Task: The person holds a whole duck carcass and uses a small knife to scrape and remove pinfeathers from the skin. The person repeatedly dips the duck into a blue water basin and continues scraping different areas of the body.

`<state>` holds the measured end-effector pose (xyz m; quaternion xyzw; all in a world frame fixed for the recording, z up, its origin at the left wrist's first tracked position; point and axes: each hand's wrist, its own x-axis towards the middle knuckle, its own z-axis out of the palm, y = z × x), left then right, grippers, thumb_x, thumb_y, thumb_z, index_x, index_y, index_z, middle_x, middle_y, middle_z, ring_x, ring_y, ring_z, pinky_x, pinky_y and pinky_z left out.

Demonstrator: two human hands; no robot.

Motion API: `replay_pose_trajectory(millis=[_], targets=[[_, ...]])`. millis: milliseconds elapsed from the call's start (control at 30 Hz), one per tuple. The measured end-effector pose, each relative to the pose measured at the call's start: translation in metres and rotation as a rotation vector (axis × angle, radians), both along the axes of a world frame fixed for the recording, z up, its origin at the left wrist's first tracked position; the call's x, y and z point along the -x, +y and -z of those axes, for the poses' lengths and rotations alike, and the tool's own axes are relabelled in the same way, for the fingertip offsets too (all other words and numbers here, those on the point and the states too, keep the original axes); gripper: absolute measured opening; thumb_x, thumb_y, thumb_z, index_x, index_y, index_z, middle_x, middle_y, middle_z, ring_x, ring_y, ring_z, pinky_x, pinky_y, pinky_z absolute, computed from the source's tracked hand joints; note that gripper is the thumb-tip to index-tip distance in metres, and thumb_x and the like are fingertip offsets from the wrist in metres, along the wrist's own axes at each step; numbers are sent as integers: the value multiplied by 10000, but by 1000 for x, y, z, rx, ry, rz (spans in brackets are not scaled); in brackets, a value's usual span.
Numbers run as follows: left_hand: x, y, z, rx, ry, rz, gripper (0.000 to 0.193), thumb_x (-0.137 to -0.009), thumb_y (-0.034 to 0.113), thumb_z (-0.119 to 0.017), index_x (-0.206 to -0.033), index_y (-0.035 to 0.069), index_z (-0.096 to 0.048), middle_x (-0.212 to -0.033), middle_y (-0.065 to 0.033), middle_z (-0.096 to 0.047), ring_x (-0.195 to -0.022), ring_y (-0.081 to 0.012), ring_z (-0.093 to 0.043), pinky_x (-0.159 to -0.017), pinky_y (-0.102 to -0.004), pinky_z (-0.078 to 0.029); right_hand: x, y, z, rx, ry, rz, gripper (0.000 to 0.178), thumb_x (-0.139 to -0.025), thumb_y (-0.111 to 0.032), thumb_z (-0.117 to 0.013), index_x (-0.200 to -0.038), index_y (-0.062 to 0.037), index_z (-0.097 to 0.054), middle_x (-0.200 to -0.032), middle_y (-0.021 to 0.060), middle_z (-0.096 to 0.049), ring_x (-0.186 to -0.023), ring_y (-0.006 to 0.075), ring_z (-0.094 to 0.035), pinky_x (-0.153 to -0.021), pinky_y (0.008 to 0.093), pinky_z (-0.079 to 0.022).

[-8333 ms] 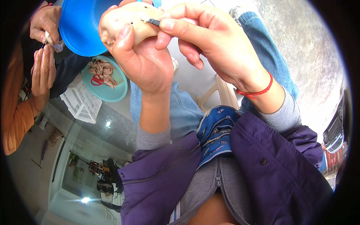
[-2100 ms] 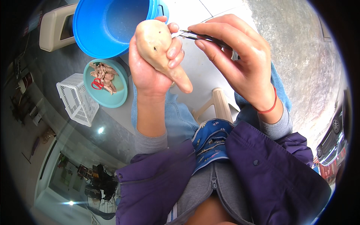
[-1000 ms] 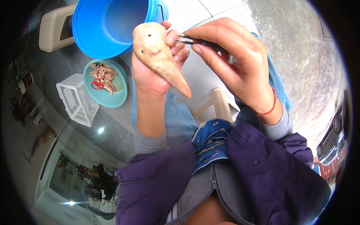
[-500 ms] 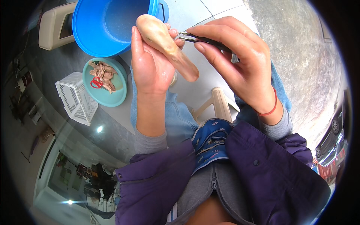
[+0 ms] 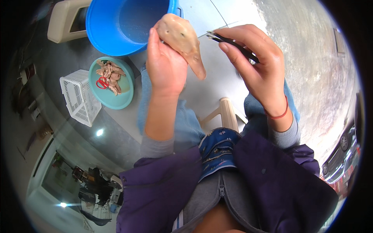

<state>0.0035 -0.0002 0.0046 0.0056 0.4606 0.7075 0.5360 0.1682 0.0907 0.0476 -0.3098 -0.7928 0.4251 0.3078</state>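
A pale, plucked duck head [image 5: 179, 34] lies across my left hand [image 5: 168, 70], its bill pointing down to the right. The left thumb shows along its left side, while the other fingers are hidden behind it. My right hand [image 5: 258, 58] pinches black tweezers [image 5: 237, 46] between thumb and fingers. Their pale tips are slightly parted and point left, a short gap away from the head. Beyond my left hand is a big blue bucket [image 5: 99, 40]. Left of my forearm, a turquoise basin [image 5: 118, 101] holds several pale plucked pieces [image 5: 115, 77] and red-handled scissors [image 5: 102, 82].
Beside the basin lies a white plastic basket [image 5: 77, 101] on its side. A beige plastic stool [image 5: 64, 25] stands at the far left, and part of another beige stool [image 5: 227, 112] shows between my knees. A parked car [image 5: 338, 159] is at the right rim.
The duck head has turned in my left hand, showing a broader side. My right hand and the tweezers have drawn back to the right, away from it. The view has shifted slightly.
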Motion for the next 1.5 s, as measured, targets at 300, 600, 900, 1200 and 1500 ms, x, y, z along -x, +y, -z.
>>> replay_pose_trajectory(millis=[300,600,900,1200,1500], targets=[[57,19,46,136,54,-72,477,-1033,249,-603,-1441,111,-399,-1210,-139,-611,-947,-281,-673,-738,-416,-576,10,-6,-7,158,-100,33,180,-906,-12,-735,-1086,-15,-742,-960,99,-715,-825,180,-686,-751,281,-546],[146,37,122,358,532,132,660,-953,147,-730,-1481,86,-340,-1278,-186,-605,-838,-252,-729,-564,-295,-550,14,-9,5,117,-116,-23,190,-914,-8,-734,-1104,-12,-737,-970,103,-716,-811,170,-682,-741,280,-549],[65,19,20,-48,432,118,658,-978,30,-634,-1514,139,-268,-1332,-238,-540,-1056,-389,-718,-764,-414,-654,16,6,10,192,-44,42,175,-933,-86,-744,-1096,-21,-736,-882,101,-752,-740,153,-706,-671,262,-545],[89,-29,6,-60,191,-219,468,-924,27,-687,-1350,13,-495,-1249,-191,-601,-1109,-332,-677,-827,-433,-602,36,29,45,192,-102,-39,203,-957,-36,-671,-1152,-1,-716,-940,113,-768,-884,172,-752,-772,290,-574],[146,-77,13,-32,-254,-508,501,-944,154,-646,-1363,-16,-427,-1245,-186,-574,-1131,-292,-623,-925,-409,-551,305,92,185,-562,-839,-715,229,-959,-105,-585,-1101,-69,-762,-1030,212,-748,-976,404,-724,-865,460,-588]])
